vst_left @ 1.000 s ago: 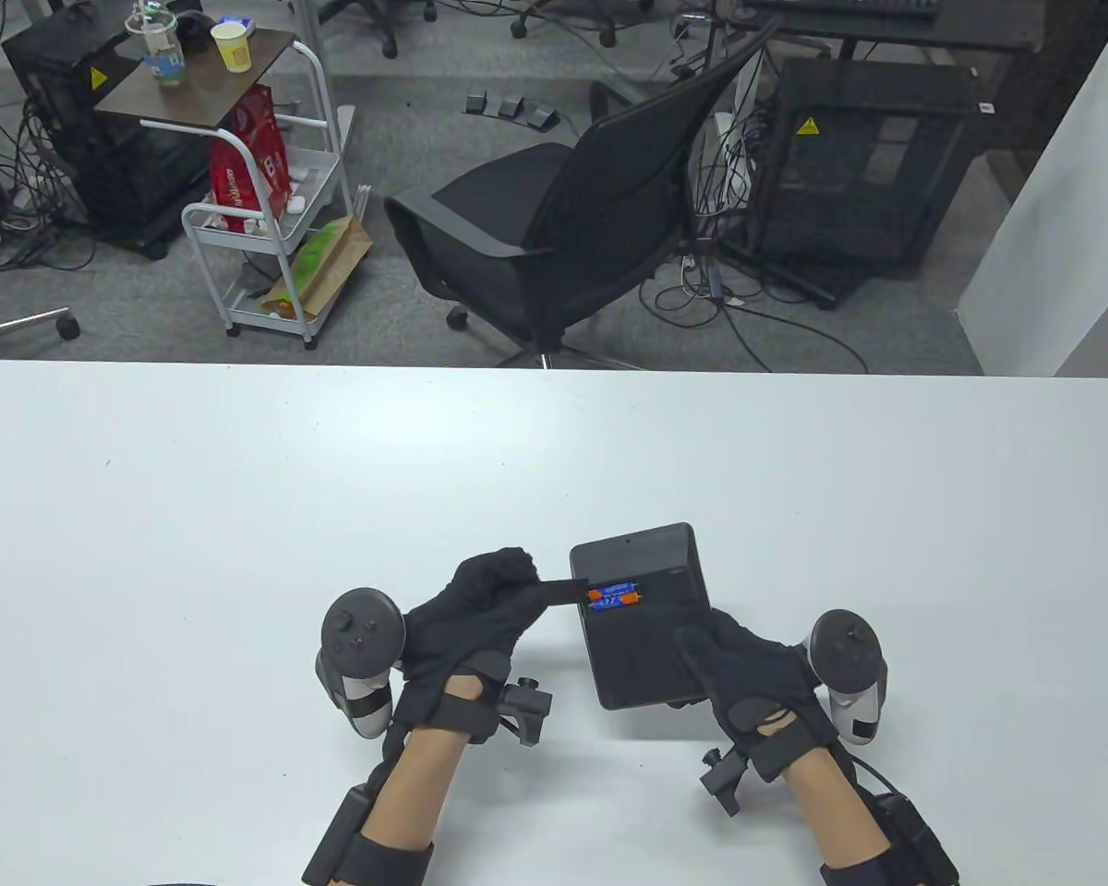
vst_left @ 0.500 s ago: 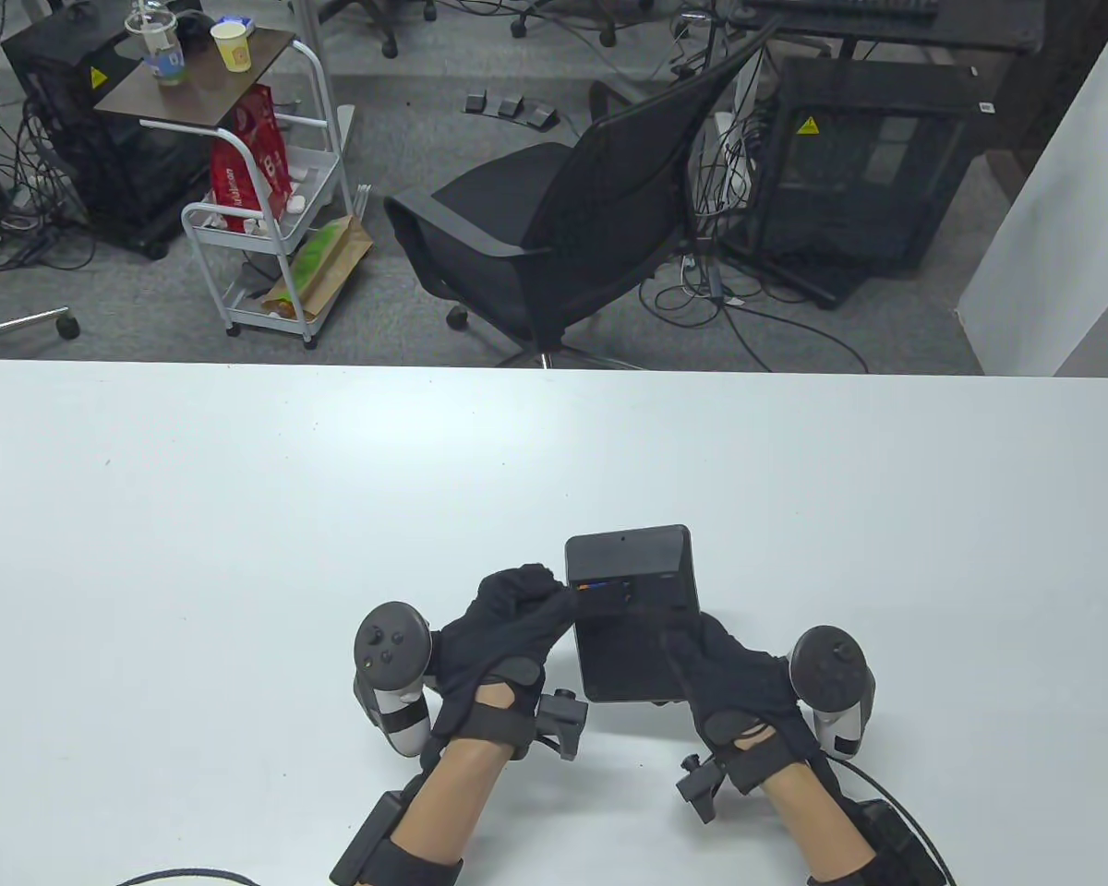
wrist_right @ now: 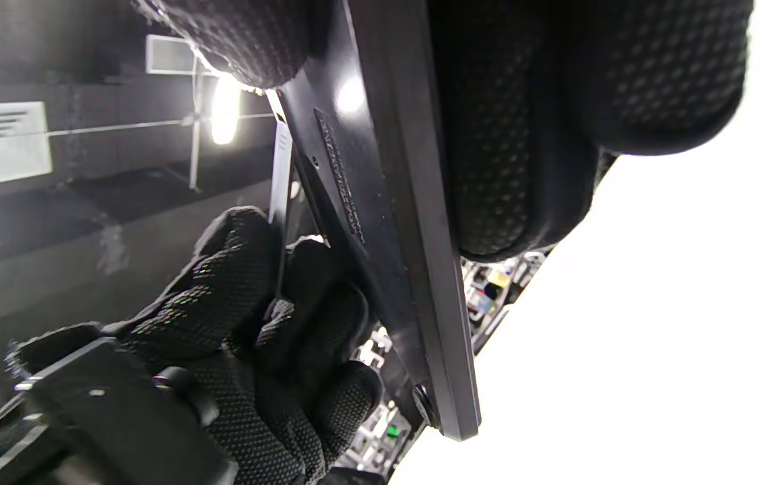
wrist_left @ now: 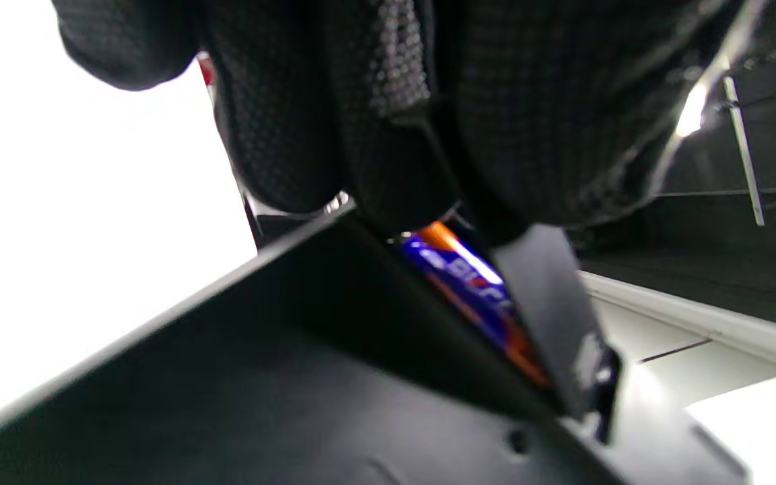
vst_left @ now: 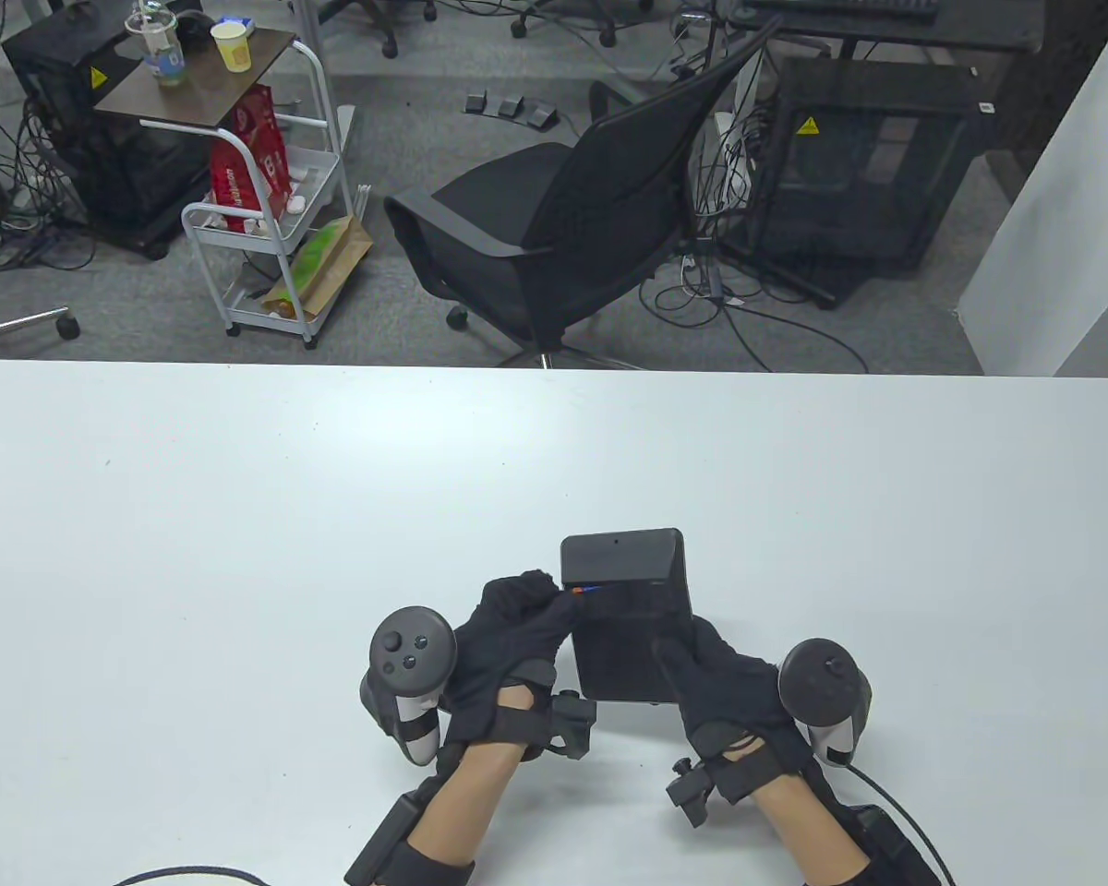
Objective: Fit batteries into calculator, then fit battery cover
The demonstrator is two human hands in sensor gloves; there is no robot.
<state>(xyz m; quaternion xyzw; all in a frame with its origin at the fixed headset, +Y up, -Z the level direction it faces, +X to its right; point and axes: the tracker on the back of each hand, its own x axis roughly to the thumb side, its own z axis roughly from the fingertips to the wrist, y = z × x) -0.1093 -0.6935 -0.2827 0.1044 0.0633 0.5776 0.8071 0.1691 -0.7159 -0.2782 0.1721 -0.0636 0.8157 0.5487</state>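
The black calculator (vst_left: 624,628) lies face down near the table's front edge, back side up. My right hand (vst_left: 713,674) grips its near right corner; it also shows in the right wrist view (wrist_right: 388,269). My left hand (vst_left: 517,618) holds the black battery cover (wrist_left: 550,316) at an angle over the compartment at the calculator's left edge. A blue and orange battery (wrist_left: 475,289) sits in the compartment under the cover; only a sliver of it shows in the table view (vst_left: 586,589).
The white table (vst_left: 240,517) spreads around the hands. Beyond its far edge stand a black office chair (vst_left: 563,221) and a white trolley (vst_left: 268,203).
My left hand has brought the cover from beside the calculator over the compartment, so the batteries are now nearly hidden. Both hands and the calculator have shifted slightly left and nearer.
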